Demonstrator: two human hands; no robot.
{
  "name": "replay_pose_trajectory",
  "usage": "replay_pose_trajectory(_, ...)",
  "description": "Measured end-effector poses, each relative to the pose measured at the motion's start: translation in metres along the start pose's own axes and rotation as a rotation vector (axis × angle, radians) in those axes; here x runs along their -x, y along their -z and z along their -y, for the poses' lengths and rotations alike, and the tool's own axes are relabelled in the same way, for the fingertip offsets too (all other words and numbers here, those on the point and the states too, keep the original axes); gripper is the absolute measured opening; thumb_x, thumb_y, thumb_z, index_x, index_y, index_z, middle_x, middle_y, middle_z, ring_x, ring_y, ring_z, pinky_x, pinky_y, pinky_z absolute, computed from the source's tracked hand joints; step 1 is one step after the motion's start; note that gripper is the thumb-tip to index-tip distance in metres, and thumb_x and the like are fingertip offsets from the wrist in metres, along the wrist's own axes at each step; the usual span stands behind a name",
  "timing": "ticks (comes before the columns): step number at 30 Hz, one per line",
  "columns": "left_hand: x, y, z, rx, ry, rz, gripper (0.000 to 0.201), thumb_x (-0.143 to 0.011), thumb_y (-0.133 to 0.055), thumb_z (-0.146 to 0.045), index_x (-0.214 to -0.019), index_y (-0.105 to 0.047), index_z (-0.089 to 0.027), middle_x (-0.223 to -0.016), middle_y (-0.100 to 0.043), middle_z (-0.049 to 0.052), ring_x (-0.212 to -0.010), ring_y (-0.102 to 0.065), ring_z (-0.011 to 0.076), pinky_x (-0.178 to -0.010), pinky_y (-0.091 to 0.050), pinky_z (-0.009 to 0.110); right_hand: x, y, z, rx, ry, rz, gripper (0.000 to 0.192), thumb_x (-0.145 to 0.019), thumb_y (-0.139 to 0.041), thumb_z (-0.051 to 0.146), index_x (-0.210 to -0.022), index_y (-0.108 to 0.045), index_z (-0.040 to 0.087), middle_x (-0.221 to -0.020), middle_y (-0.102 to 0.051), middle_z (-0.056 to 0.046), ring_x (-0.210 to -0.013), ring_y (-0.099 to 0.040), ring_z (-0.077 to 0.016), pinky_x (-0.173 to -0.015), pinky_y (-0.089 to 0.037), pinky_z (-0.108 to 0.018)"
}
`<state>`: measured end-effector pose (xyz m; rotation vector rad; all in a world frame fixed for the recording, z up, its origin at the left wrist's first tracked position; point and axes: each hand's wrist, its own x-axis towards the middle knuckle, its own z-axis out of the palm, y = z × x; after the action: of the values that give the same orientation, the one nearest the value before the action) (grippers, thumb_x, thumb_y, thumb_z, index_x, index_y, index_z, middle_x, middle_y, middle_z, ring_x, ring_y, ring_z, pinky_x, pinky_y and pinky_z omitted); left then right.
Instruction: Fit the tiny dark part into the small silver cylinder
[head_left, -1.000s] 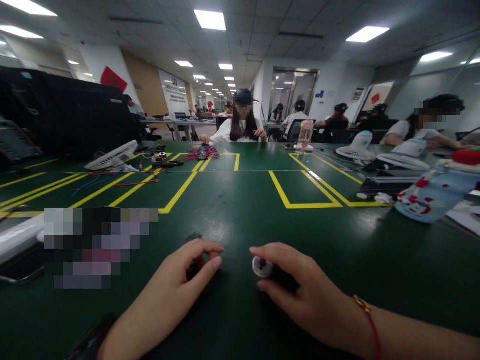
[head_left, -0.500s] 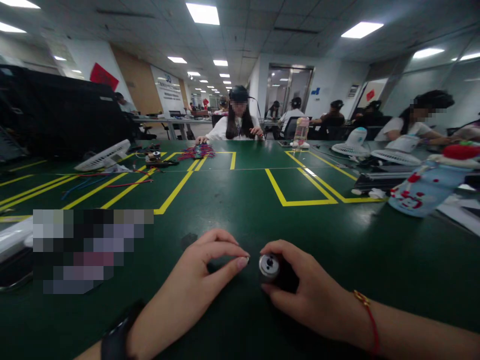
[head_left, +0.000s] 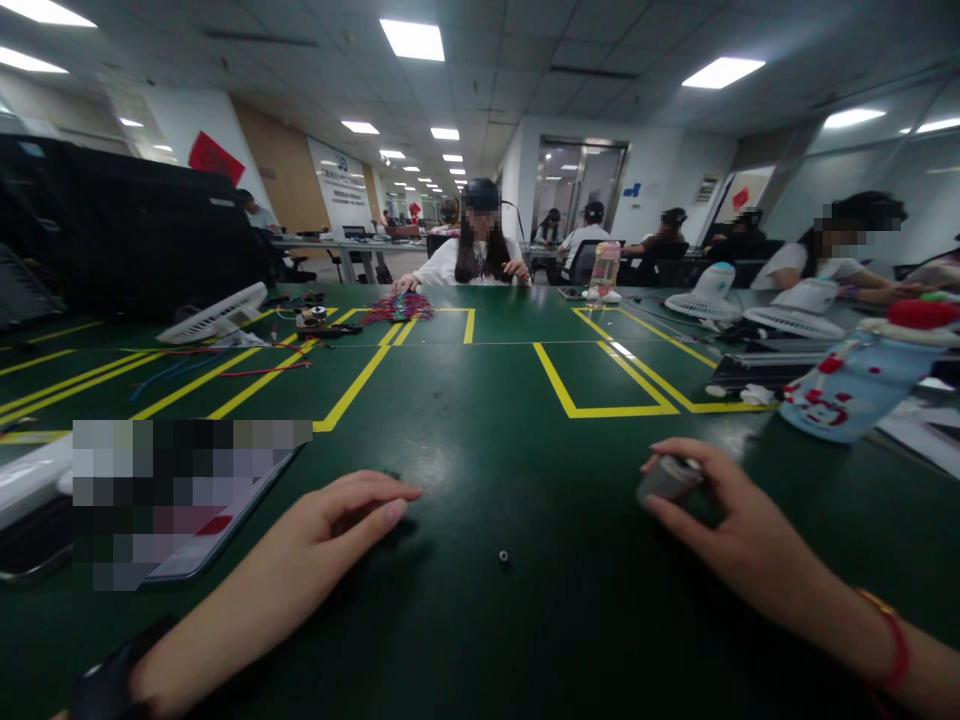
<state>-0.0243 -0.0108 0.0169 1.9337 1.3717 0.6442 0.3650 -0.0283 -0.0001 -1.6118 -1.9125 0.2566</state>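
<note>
Head view: a small grey cylinder [head_left: 667, 478] is held at near right by the curled fingers of the right hand [head_left: 731, 525]. The left hand [head_left: 330, 530] is laid on the green table [head_left: 480, 400], fingers narrow, a dark part underneath. A tiny ring [head_left: 503, 556] is seen between the hands.

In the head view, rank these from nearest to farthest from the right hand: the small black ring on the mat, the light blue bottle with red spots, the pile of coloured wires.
From the right hand:
1. Light blue bottle, lying just beyond it to the right.
2. Small black ring, on the mat between both hands; close to the bottle's distance, so hard to call.
3. Pile of coloured wires, far across the table, left of centre.
</note>
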Motion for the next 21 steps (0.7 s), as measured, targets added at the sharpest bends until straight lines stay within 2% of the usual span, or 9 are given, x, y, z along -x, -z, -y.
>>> replay_pose_trajectory(3,0.005,0.013,0.012,0.046,0.142,-0.011,0.032,-0.091,-0.048,-0.047,-0.112,-0.064,-0.029,-0.101,-0.067,0.002,-0.083,-0.061,0.0202,-0.071,-0.047,0.03,0.003,0.039,-0.06,0.161,-0.285,-0.133,0.063,-0.076,-0.056,0.059,-0.126,-0.042,0.024,-0.112,-0.057,-0.013,-0.055,-0.057,-0.0114,-0.05,-0.049,-0.029)
replay_pose_trajectory(6,0.003,0.011,0.015,0.066,0.188,-0.039,0.038,-0.09,-0.048,-0.051,-0.116,-0.062,-0.028,-0.084,-0.067,0.001,-0.078,-0.06,0.0197,-0.066,-0.045,0.028,0.009,0.07,-0.111,0.242,-0.473,-0.08,0.061,-0.074,-0.059,0.059,-0.121,-0.045,0.023,-0.104,-0.059,-0.016,-0.055,-0.059,-0.0133,-0.051,-0.049,-0.029)
replay_pose_trajectory(8,0.001,0.007,0.013,0.068,0.191,-0.033,0.038,-0.089,-0.048,-0.052,-0.117,-0.061,-0.029,-0.085,-0.067,0.0,-0.08,-0.06,0.0199,-0.068,-0.045,0.028,0.013,0.079,-0.13,0.347,-0.418,-0.086,0.055,-0.076,-0.056,0.058,-0.118,-0.046,0.025,-0.102,-0.06,-0.017,-0.067,-0.064,-0.0199,-0.056,-0.05,-0.032)
replay_pose_trajectory(10,0.0,0.003,0.011,0.074,0.193,-0.02,0.037,-0.089,-0.049,-0.052,-0.117,-0.06,-0.03,-0.093,-0.068,0.0,-0.084,-0.06,0.02,-0.072,-0.045,0.028,0.014,0.077,-0.128,0.568,-0.274,-0.193,0.058,-0.078,-0.051,0.06,-0.123,-0.043,0.024,-0.107,-0.058,-0.02,-0.09,-0.063,-0.0309,-0.067,-0.049,-0.041)
replay_pose_trajectory(12,0.0,0.001,0.009,0.076,0.184,-0.02,0.036,-0.088,-0.05,-0.052,-0.115,-0.061,-0.031,-0.1,-0.068,-0.001,-0.086,-0.061,0.0203,-0.075,-0.045,0.029,0.011,0.064,-0.103,0.742,-0.101,-0.336,0.068,-0.079,-0.049,0.06,-0.132,-0.036,0.019,-0.12,-0.051,-0.023,-0.114,-0.05,-0.0387,-0.086,-0.042,-0.05)
replay_pose_trajectory(15,0.002,-0.001,0.006,0.056,0.173,-0.034,0.035,-0.089,-0.049,-0.052,-0.113,-0.062,-0.031,-0.103,-0.069,0.0,-0.088,-0.061,0.0215,-0.078,-0.046,0.031,0.004,0.028,-0.032,0.605,0.246,-0.329,0.06,-0.082,-0.051,0.052,-0.133,-0.037,0.022,-0.132,-0.045,-0.014,-0.124,-0.041,-0.0316,-0.104,-0.03,-0.049)
replay_pose_trajectory(17,0.003,-0.003,0.007,0.032,0.165,-0.049,0.034,-0.089,-0.049,-0.051,-0.113,-0.062,-0.031,-0.104,-0.069,0.0,-0.091,-0.061,0.0223,-0.08,-0.046,0.032,0.0,-0.004,0.021,0.382,0.444,-0.069,0.047,-0.084,-0.053,0.045,-0.127,-0.044,0.028,-0.127,-0.049,-0.006,-0.118,-0.046,-0.0231,-0.099,-0.037,-0.044)
replay_pose_trajectory(19,0.004,-0.005,0.01,0.006,0.135,-0.062,0.033,-0.089,-0.049,-0.05,-0.112,-0.063,-0.031,-0.108,-0.067,0.0,-0.097,-0.061,0.0231,-0.084,-0.045,0.033,-0.004,-0.036,0.066,0.19,0.45,0.18,0.043,-0.086,-0.054,0.041,-0.127,-0.046,0.031,-0.124,-0.052,-0.003,-0.113,-0.047,-0.0183,-0.095,-0.04,-0.038)
replay_pose_trajectory(21,0.005,-0.005,0.013,-0.013,0.099,-0.067,0.031,-0.089,-0.051,-0.049,-0.11,-0.064,-0.03,-0.111,-0.067,0.001,-0.102,-0.06,0.0239,-0.088,-0.044,0.034,-0.009,-0.06,0.094,0.046,0.428,0.327,0.029,-0.087,-0.053,0.038,-0.115,-0.057,0.032,-0.114,-0.057,0.0,-0.104,-0.049,-0.0155,-0.09,-0.041,-0.034)
